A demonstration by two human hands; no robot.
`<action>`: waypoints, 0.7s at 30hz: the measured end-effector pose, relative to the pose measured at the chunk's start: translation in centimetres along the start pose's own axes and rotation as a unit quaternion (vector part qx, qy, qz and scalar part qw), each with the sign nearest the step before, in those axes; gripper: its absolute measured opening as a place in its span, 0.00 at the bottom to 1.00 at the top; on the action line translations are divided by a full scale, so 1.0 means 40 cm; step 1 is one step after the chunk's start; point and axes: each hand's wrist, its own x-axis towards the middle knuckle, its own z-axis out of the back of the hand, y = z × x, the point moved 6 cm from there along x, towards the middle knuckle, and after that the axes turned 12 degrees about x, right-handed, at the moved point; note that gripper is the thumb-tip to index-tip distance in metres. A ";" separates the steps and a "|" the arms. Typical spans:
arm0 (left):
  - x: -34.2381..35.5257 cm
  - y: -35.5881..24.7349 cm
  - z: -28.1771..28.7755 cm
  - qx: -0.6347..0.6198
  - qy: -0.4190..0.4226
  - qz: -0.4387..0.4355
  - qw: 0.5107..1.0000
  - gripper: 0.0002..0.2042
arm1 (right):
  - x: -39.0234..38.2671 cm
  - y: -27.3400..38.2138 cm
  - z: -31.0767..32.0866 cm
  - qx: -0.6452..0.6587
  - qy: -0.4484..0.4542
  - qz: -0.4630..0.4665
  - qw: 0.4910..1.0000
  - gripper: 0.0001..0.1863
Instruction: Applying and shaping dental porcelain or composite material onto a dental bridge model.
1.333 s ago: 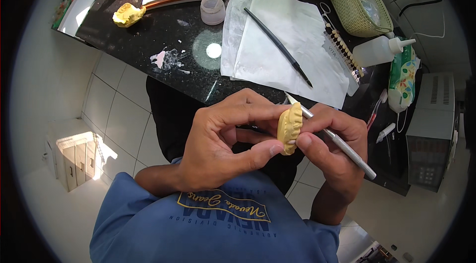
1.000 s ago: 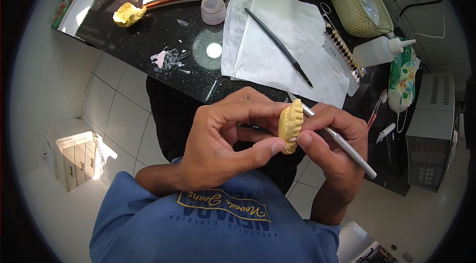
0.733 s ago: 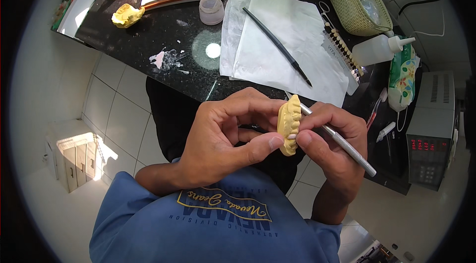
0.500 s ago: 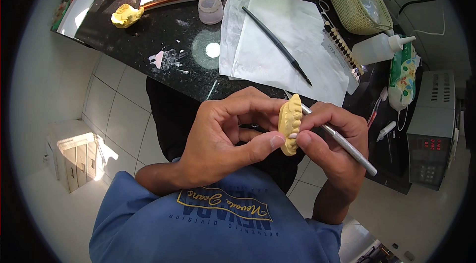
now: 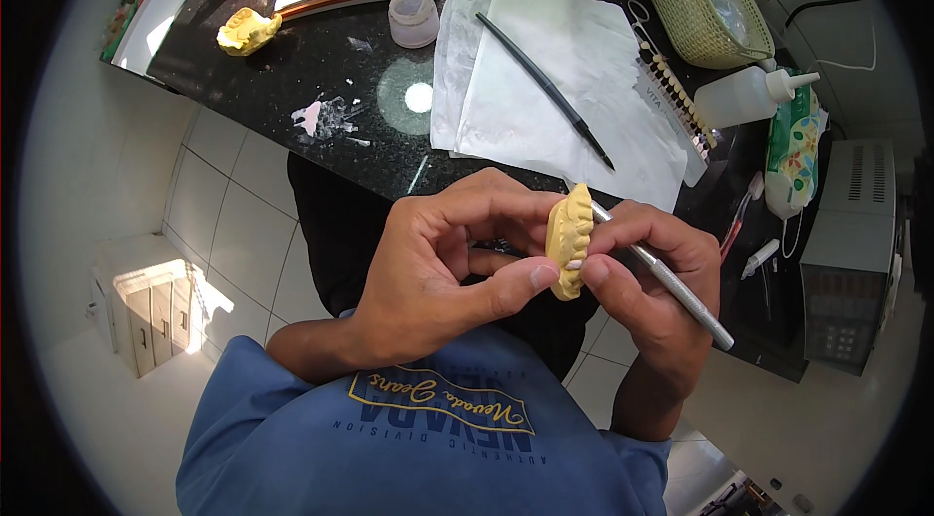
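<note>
A person's left hand grips a yellow plaster tooth model between thumb and fingers at the centre of the frame, above the lap and just short of the black counter. The right hand pinches a slim metal tool like a pen, its tip at the model's far side. Steady work here seems to call for short strokes, with both hands braced against each other. The counter edge runs just above the knuckles; open room lies toward the tiled floor at lower left, while the white paper sheets and a black pen crowd the upper right.
</note>
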 end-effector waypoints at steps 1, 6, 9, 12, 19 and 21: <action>-0.001 0.000 0.001 0.000 0.000 0.003 1.000 0.18 | -0.001 -0.001 -0.001 0.001 0.000 0.004 1.000 0.05; 0.001 -0.003 0.001 0.003 -0.001 -0.006 1.000 0.18 | -0.001 -0.001 -0.002 0.014 -0.006 0.012 1.000 0.05; 0.001 -0.005 -0.002 -0.004 -0.015 0.010 1.000 0.19 | -0.002 0.000 -0.003 0.014 -0.008 0.015 1.000 0.05; -0.002 0.001 -0.001 -0.017 -0.026 0.033 0.999 0.20 | -0.004 -0.001 -0.002 0.019 -0.006 0.011 1.000 0.05; -0.007 0.006 -0.002 -0.020 -0.022 0.032 0.999 0.20 | -0.006 0.004 -0.001 -0.001 0.021 0.012 1.000 0.05; -0.008 0.005 -0.003 -0.017 -0.022 0.029 0.999 0.20 | -0.008 0.000 0.001 0.005 0.020 0.012 1.000 0.05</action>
